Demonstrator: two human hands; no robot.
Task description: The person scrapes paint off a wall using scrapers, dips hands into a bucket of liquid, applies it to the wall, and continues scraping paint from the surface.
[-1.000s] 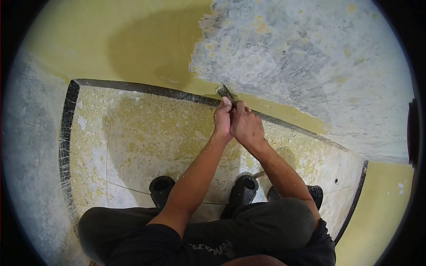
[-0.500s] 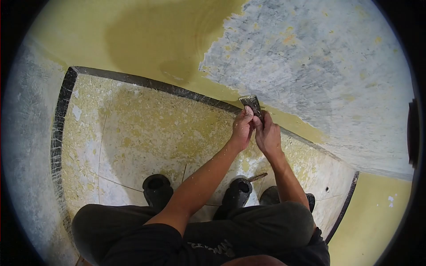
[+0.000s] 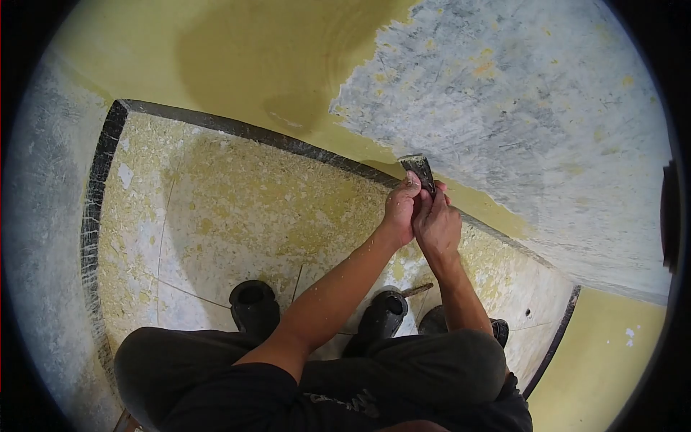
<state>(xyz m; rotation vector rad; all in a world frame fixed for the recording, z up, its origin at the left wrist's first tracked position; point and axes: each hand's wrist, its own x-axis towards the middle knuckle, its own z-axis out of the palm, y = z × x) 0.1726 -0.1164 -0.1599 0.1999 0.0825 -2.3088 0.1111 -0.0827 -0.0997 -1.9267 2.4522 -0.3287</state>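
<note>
A dark scraper, crusted with pale residue along its top edge, is held in front of the wall near its base. My left hand is closed on its left side, with the thumb pressed against the flat face. Around the lower end of the scraper wraps my right hand, close against the left one. Much of the scraper's lower part is hidden by the fingers. Behind it, the wall shows yellow paint on the left and a bared grey-white patch on the right.
Yellow paint flakes cover the tiled floor. A black baseboard strip edges it along the walls. Dark footwear shows below my knees, and a thin brownish stick-like piece lies near the other shoe. A grey wall rises at left.
The hands and scraper sit slightly further right in view, and the scraper is tilted a little differently. My right hand has turned so more of its back shows. The view has shifted slightly.
</note>
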